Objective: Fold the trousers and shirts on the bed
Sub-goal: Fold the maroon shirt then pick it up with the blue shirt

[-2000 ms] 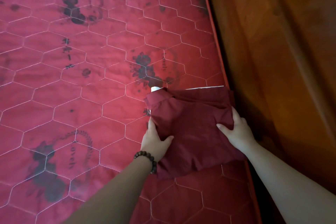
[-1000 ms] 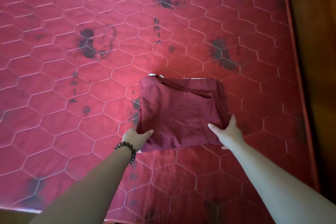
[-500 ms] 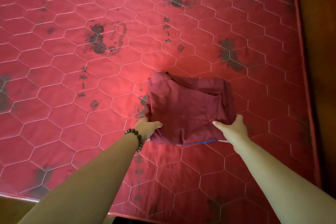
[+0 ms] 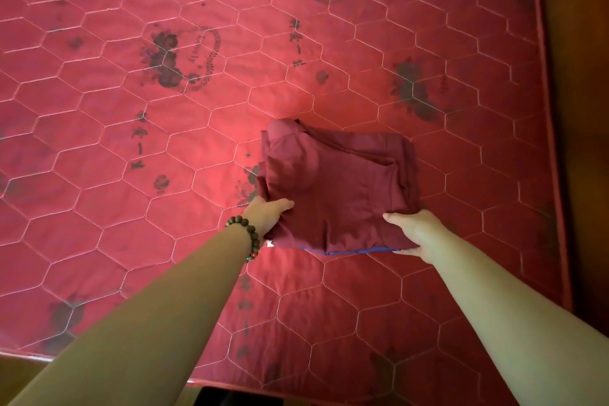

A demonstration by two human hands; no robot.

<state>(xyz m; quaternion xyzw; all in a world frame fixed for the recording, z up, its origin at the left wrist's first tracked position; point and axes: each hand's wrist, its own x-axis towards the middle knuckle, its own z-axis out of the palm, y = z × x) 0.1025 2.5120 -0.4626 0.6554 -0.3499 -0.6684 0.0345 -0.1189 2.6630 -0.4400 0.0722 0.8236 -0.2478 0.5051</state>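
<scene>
garment: maroon folded garment [image 4: 336, 188], lying on red quilted bed [image 4: 164, 175], a blue edge under it
left hand [image 4: 268, 209]: grips near-left corner
right hand [image 4: 415, 229]: grips near-right corner
wrist: bead bracelet [image 4: 247, 234], left

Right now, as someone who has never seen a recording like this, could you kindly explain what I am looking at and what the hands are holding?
There is no machine here: a person wears a wide-angle camera on the head, looking forward and down along both forearms. The red quilted bed cover has hexagon stitching and dark flower prints. On it lies a folded dark red garment, with a blue edge showing beneath its near side. The left hand, with a bead bracelet at the wrist, grips the garment's near left corner; the right hand grips the near right corner.
</scene>
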